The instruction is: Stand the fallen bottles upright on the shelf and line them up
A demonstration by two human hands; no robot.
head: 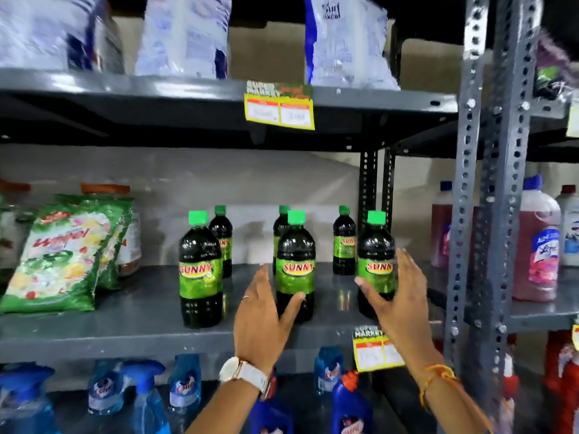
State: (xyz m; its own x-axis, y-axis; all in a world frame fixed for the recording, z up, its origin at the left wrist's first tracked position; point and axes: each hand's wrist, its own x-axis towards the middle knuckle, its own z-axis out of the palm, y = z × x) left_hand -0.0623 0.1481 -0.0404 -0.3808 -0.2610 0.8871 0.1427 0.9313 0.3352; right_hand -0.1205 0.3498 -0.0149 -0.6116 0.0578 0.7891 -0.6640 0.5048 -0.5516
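Several dark bottles with green caps and green "SUNNY" labels stand upright on the grey middle shelf (125,327). The front row has a left bottle (200,270), a middle bottle (296,264) and a right bottle (376,261). Three more stand behind them: back left (221,239), back middle (279,228), back right (344,242). My left hand (266,321) is spread open just in front of the middle bottle, its thumb at the bottle's base. My right hand (398,296) is open around the right bottle, fingers apart, not clearly gripping it.
Green detergent bags (65,255) lean at the shelf's left. Pink cleaner bottles (539,242) stand beyond the perforated metal upright (463,214) on the right. White bags (185,36) fill the shelf above, blue spray bottles (144,399) the shelf below. A yellow price tag (374,349) hangs on the shelf edge.
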